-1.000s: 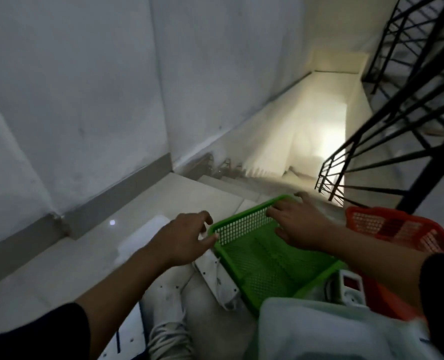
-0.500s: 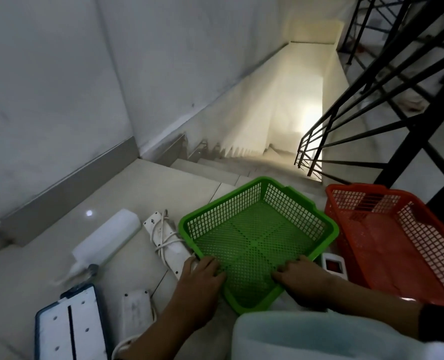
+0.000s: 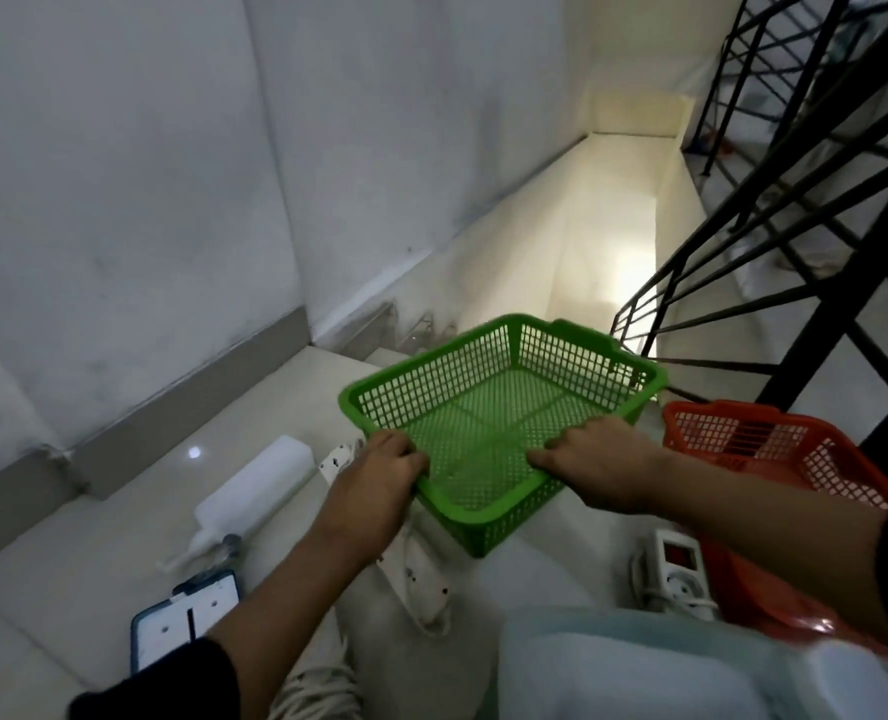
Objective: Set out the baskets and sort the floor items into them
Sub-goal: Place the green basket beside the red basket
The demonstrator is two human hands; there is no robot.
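Note:
I hold an empty green mesh basket (image 3: 504,402) in the air above the floor, tilted with its far side up. My left hand (image 3: 379,475) grips its near left rim and my right hand (image 3: 603,465) grips its near right rim. A red mesh basket (image 3: 774,449) stands on the floor to the right, partly behind my right forearm. On the floor lie a white power strip (image 3: 421,584) under the green basket, a white plug adapter with a red switch (image 3: 675,569), a white bottle (image 3: 260,491) on its side and a blue-edged white pad (image 3: 182,615).
A pale translucent container (image 3: 639,667) fills the bottom right foreground. Coiled white cable (image 3: 317,688) lies at the bottom centre. Stairs (image 3: 587,241) drop away just beyond the landing edge. A black railing (image 3: 795,210) runs along the right, a white wall (image 3: 120,200) along the left.
Both hands moved from the far rim to the near rim and have lifted the green basket off the floor, uncovering the power strip and adapter.

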